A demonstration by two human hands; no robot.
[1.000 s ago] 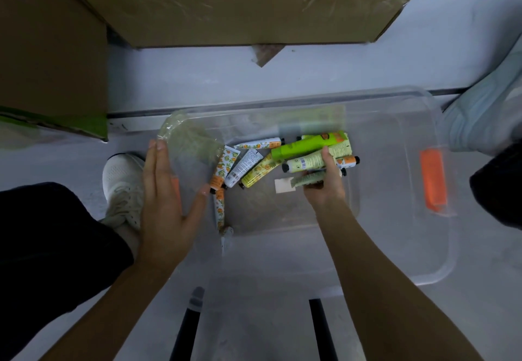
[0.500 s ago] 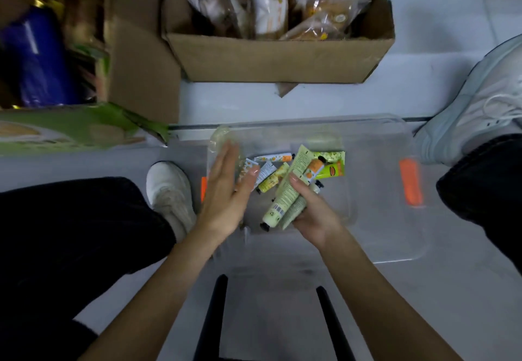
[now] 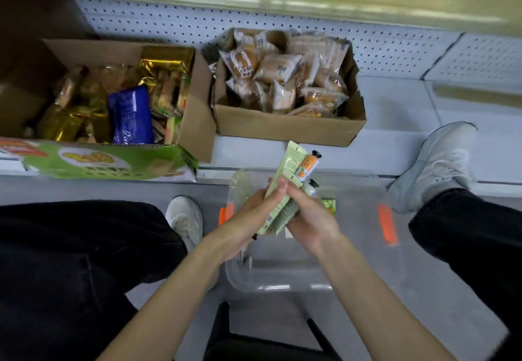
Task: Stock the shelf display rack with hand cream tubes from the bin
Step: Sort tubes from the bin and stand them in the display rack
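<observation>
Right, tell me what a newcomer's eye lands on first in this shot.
Dead centre, the left hand and right hand together grip a bunch of hand cream tubes, pale green and orange, above the clear bin. Behind them, against the pegboard, sit a box of wrapped buns and, to its left, a box of gold and blue packets.

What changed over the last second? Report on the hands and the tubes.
The right hand gathered the tubes in the bin and lifted them out. The left hand left the bin's edge and now grips them too, above the bin. The bin stayed where it was.
</observation>
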